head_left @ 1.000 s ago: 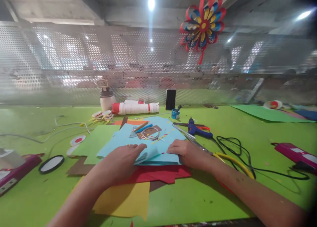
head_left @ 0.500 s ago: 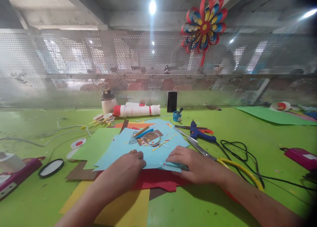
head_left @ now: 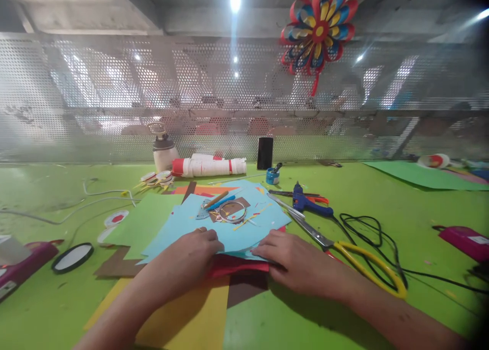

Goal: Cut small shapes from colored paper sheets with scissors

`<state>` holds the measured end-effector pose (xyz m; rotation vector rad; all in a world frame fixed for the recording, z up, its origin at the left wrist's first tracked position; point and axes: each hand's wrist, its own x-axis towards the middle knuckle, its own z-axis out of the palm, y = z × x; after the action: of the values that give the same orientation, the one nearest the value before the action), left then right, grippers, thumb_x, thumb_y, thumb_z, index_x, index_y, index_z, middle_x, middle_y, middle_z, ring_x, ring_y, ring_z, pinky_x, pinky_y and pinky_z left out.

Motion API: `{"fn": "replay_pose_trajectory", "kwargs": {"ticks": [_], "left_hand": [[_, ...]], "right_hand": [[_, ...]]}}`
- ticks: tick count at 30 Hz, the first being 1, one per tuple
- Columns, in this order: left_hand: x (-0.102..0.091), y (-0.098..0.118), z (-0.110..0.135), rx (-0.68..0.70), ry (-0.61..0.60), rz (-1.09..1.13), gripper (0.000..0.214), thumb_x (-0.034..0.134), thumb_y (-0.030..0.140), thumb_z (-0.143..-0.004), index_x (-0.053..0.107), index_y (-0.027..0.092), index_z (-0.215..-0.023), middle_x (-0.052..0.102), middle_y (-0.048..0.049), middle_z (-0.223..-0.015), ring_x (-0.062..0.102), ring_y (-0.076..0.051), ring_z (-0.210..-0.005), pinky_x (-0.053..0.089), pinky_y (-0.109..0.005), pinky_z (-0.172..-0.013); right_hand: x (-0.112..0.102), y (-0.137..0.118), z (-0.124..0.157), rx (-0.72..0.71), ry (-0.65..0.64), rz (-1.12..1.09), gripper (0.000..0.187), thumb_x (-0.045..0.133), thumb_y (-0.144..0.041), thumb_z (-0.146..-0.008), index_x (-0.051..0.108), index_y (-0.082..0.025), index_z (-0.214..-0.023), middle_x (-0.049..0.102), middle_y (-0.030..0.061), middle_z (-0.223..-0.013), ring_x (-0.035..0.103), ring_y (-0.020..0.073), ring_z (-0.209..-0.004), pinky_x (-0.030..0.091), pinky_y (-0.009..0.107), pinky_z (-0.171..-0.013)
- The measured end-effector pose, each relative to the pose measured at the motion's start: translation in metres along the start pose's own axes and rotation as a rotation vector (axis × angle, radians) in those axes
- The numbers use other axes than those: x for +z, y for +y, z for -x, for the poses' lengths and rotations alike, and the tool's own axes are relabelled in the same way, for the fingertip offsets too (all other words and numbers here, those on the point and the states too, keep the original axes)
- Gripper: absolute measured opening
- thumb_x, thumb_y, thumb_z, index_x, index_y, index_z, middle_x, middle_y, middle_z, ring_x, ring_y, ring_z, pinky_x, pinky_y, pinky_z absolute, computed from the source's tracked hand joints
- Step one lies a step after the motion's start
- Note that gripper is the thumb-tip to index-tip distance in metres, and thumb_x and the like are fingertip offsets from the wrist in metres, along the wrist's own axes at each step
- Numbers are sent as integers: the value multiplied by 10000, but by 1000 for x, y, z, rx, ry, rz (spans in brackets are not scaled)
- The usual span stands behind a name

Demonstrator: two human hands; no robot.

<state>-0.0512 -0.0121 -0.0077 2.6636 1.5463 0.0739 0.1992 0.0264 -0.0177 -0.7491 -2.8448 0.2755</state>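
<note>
Touching the near edge of the blue paper (head_left: 187, 220) w/ both hands, set apart from each other: w/ L hand (head_left: 200, 248) on the left part of this edge, fingers curled down; w/ R hand (head_left: 280, 250) at the right near corner, fingers laid on top. Cannot tell if pinching the sheet or only pressing on it. Can see the blue paper at approx. the middle of the desk (head_left: 290, 319), w/ red paper (head_left: 239, 266) showing under its near edge, btw. the hands. Can see also yellow paper (head_left: 183, 314) and brown paper (head_left: 248, 289) lower, nearer to the person, and light green paper (head_left: 153, 215) at left, partly under the blue one. On top, can find a ring (head_left: 233, 222), a protractor (head_left: 202, 210), a blue pen (head_left: 222, 203) and a brown stick (head_left: 217, 199), w/ small scraps around. Near R hand, can see scissors (head_left: 324, 241) w/ yellow handles, blades directed to the far side, and behind them a glue gun (head_left: 305, 202). At the far side, can see a bottle (head_left: 164, 154), a white roll (head_left: 210, 167) w/ red parts, a blue jar (head_left: 272, 176) and an upright phone (head_left: 265, 154).
</note>
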Motion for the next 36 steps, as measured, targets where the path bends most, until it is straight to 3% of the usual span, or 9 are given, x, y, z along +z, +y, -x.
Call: {"fn": "replay_pose_trajectory", "kwargs": {"ticks": [4,9,12,14,18,23,30,32,36], "left_hand": [[-1,-2,-2,18,-13,33,254,418,166,-911,668,209,-895,630,-62,-878,576,-195,-830,431,-306,-723],[-10,1,0,42,-20,164,354,377,417,-942,673,224,-963,637,-66,-924,587,-204,-872,446,-306,-766],[-12,1,2,7,-21,171,380,452,511,-885,663,220,-1008,641,-75,-956,596,-220,-880,458,-308,-754],[-12,1,1,-7,-19,144,331,487,467,-873,666,217,-994,647,-78,-954,603,-221,-873,459,-303,-742],[-8,1,-1,-20,-11,107,297,380,236,-912,675,203,-896,668,-77,-884,616,-197,-825,452,-287,-731],[-7,-3,-4,-110,13,59,268,387,160,-872,654,186,-858,684,-77,-810,620,-191,-739,437,-278,-660],[-14,-11,-6,-245,73,53,311,363,201,-862,659,207,-957,702,-70,-841,595,-179,-701,429,-275,-655],[-17,-12,-6,-239,96,102,327,352,236,-881,655,213,-1002,704,-60,-889,591,-175,-735,435,-270,-690],[-19,-12,-8,-256,103,168,334,348,289,-892,663,217,-979,701,-40,-893,575,-169,-721,437,-263,-686]], "right_hand": [[3,9,-1,-47,45,-27,243,477,-119,-892,680,-179,-1011,677,76,-895,583,192,-870,427,303,-774],[0,7,-2,-48,103,-63,234,462,-124,-913,687,-178,-949,692,82,-894,596,191,-878,430,301,-768],[-1,7,-2,-14,149,-88,243,442,-137,-930,678,-169,-980,698,88,-902,604,191,-871,439,295,-752],[0,9,-2,15,176,-93,242,441,-158,-939,673,-167,-1005,701,88,-904,609,195,-866,445,296,-745],[3,11,-2,49,223,-118,268,411,-210,-969,671,-172,-1023,706,84,-910,619,192,-853,464,310,-756],[2,12,-2,67,323,-108,261,428,-255,-968,658,-168,-1055,699,88,-956,620,205,-878,496,362,-793],[-16,6,6,-7,746,105,245,564,-249,-897,609,-165,-1123,614,139,-1087,527,268,-1040,447,482,-921],[-20,-1,10,-50,688,162,235,577,-263,-886,625,-157,-1090,608,144,-1054,529,273,-995,454,480,-891],[-9,-12,15,-122,231,271,175,617,-309,-842,661,-165,-929,634,129,-917,545,290,-894,467,448,-761]]}}
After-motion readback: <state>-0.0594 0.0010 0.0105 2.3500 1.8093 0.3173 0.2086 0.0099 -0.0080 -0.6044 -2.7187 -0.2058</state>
